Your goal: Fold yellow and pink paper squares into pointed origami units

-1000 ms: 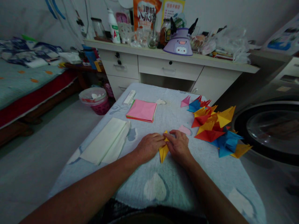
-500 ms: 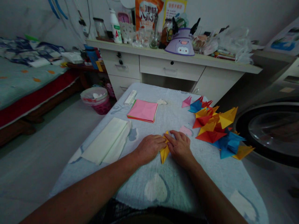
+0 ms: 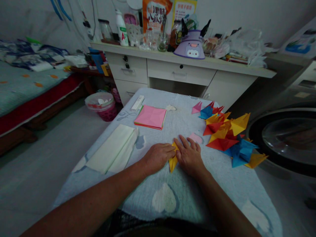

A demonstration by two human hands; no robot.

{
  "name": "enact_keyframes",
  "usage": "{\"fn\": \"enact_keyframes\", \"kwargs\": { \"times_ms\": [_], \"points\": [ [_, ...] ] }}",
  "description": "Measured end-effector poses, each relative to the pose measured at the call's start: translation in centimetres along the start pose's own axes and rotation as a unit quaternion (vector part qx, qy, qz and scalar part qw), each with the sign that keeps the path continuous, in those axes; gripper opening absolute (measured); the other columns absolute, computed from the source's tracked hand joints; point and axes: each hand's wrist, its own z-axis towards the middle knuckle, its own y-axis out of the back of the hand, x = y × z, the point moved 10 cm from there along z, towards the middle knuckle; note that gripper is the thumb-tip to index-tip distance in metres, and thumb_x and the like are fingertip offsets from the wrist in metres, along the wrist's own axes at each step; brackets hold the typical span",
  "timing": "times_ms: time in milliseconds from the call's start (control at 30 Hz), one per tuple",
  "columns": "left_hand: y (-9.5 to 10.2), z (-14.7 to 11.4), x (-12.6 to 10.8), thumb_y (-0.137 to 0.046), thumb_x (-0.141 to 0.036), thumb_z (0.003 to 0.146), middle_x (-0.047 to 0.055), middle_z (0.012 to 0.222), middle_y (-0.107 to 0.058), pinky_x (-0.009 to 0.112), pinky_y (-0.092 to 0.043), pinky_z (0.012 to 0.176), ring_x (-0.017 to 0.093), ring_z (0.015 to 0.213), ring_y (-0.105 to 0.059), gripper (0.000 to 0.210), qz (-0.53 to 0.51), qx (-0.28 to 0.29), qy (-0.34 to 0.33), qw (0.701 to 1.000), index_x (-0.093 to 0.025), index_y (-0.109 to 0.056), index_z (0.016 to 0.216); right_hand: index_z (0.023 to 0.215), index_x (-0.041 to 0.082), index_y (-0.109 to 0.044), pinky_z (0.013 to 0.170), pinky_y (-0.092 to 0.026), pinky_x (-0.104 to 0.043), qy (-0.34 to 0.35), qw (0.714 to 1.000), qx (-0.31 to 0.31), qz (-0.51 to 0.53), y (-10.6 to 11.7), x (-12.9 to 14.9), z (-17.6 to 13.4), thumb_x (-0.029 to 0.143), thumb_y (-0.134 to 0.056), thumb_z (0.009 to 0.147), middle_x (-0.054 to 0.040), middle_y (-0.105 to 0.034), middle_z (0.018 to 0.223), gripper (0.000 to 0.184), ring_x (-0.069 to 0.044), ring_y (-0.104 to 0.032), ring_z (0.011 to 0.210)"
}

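Paper: small folded yellow paper piece (image 3: 172, 160) lies flat on the light blue towel-covered table (image 3: 177, 194); its long axis runs away from the person, the sharp tip toward them.
Left hand (image 3: 159, 156): fingers curled, pressing the yellow piece's left edge.
Right hand (image 3: 189, 155): flat, fingers spread, pressing its right side.
Surface: stack of pink square paper sheets (image 3: 150, 117) beyond the yellow piece; heap of folded coloured paper shapes (image 3: 227, 135) to its right.
Room: white desk with drawers (image 3: 177, 70) behind the table.
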Motion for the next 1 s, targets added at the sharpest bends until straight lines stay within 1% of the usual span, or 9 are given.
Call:
{"fn": "enact_keyframes", "kwargs": {
  "times_ms": [167, 333, 400, 467, 533, 567, 633, 767, 1000],
  "points": [
    [0.2, 0.0, 0.0, -0.046, -0.019, 0.097, 0.004, 0.102, -0.069, 0.033, -0.051, 0.09, 0.017, 0.101, -0.062, 0.02, -0.01, -0.005, 0.004, 1.0, -0.017, -0.065, 0.101, 0.145, 0.03, -0.04, 0.106, -0.024, -0.057, -0.004, 1.0, 0.003, 0.006, -0.2, -0.2, 0.1, 0.037, -0.042, 0.091, -0.0032, -0.037, 0.154, 0.054, -0.037, -0.032, 0.135],
    [0.5, 0.0, 0.0, -0.049, -0.017, 0.095, 0.005, 0.104, -0.069, 0.033, -0.051, 0.09, 0.018, 0.101, -0.062, 0.019, -0.015, -0.014, 0.003, 1.0, -0.016, -0.065, 0.103, 0.148, 0.02, -0.032, 0.106, -0.026, -0.053, -0.017, 0.998, -0.02, 0.049, 0.3, -1.1, 0.3, 0.037, -0.047, 0.087, -0.0104, -0.04, 0.15, 0.065, -0.035, -0.034, 0.132],
    [0.6, 0.0, 0.1, -0.05, -0.017, 0.094, 0.005, 0.106, -0.069, 0.034, -0.05, 0.091, 0.018, 0.102, -0.062, 0.018, -0.019, -0.017, 0.004, 1.0, -0.016, -0.065, 0.105, 0.139, 0.016, -0.043, 0.103, -0.03, -0.051, -0.025, 0.996, -0.039, 0.075, 0.8, -1.6, 0.3, 0.037, -0.05, 0.085, -0.0137, -0.048, 0.142, 0.058, -0.034, -0.039, 0.126],
    [0.8, 0.0, 0.1, -0.05, -0.016, 0.094, 0.006, 0.106, -0.069, 0.035, -0.051, 0.091, 0.019, 0.102, -0.062, 0.018, -0.02, -0.022, 0.005, 1.0, -0.016, -0.065, 0.104, 0.12, 0.017, -0.057, 0.096, -0.034, -0.048, -0.037, 0.994, -0.047, 0.094, 1.1, -2.0, 0.3, 0.036, -0.052, 0.084, -0.0137, -0.055, 0.127, 0.041, -0.032, -0.045, 0.116],
    [1.1, 0.1, 0.1, -0.05, -0.016, 0.093, 0.006, 0.104, -0.069, 0.036, -0.051, 0.09, 0.019, 0.1, -0.062, 0.019, -0.019, -0.026, 0.005, 0.999, -0.016, -0.066, 0.102, 0.1, 0.019, -0.062, 0.089, -0.036, -0.045, -0.047, 0.993, -0.046, 0.102, 1.2, -2.2, 0.3, 0.034, -0.053, 0.083, -0.0118, -0.058, 0.113, 0.025, -0.03, -0.048, 0.106],
    [1.1, 0.1, 0.1, -0.049, -0.015, 0.093, 0.006, 0.103, -0.069, 0.036, -0.051, 0.089, 0.019, 0.099, -0.062, 0.019, -0.018, -0.025, 0.006, 1.0, -0.016, -0.066, 0.101, 0.095, 0.019, -0.063, 0.087, -0.036, -0.044, -0.048, 0.993, -0.043, 0.103, 1.2, -2.2, 0.3, 0.033, -0.054, 0.083, -0.011, -0.058, 0.108, 0.021, -0.029, -0.048, 0.102],
    [1.3, 0.2, 0.1, -0.049, -0.015, 0.092, 0.007, 0.103, -0.069, 0.036, -0.051, 0.088, 0.019, 0.098, -0.061, 0.019, -0.013, -0.023, 0.009, 1.0, -0.016, -0.066, 0.1, 0.09, 0.02, -0.062, 0.084, -0.036, -0.042, -0.048, 0.993, -0.044, 0.103, 1.2, -1.9, 0.3, 0.032, -0.055, 0.082, -0.01, -0.057, 0.104, 0.017, -0.028, -0.048, 0.099],
    [1.6, 0.2, 0.2, -0.052, -0.017, 0.091, 0.007, 0.105, -0.066, 0.035, -0.05, 0.088, 0.02, 0.1, -0.057, 0.016, -0.01, -0.028, 0.027, 0.999, -0.016, -0.067, 0.096, 0.088, 0.02, -0.061, 0.083, -0.034, -0.04, -0.049, 0.992, -0.048, 0.11, 0.9, -1.6, 0.4, 0.031, -0.059, 0.079, -0.0086, -0.057, 0.102, 0.014, -0.027, -0.047, 0.098],
    [1.6, 0.1, 0.9, -0.054, -0.018, 0.091, 0.005, 0.094, -0.061, 0.031, -0.049, 0.082, 0.018, 0.092, -0.054, 0.014, -0.046, -0.022, 0.07, 0.996, -0.018, -0.068, 0.091, 0.085, 0.02, -0.059, 0.084, -0.034, -0.039, -0.038, 0.984, -0.061, 0.161, 1.3, -1.3, 0.4, 0.023, -0.06, 0.076, -0.0076, -0.061, 0.096, 0.009, -0.026, -0.049, 0.096]
  ]
}}
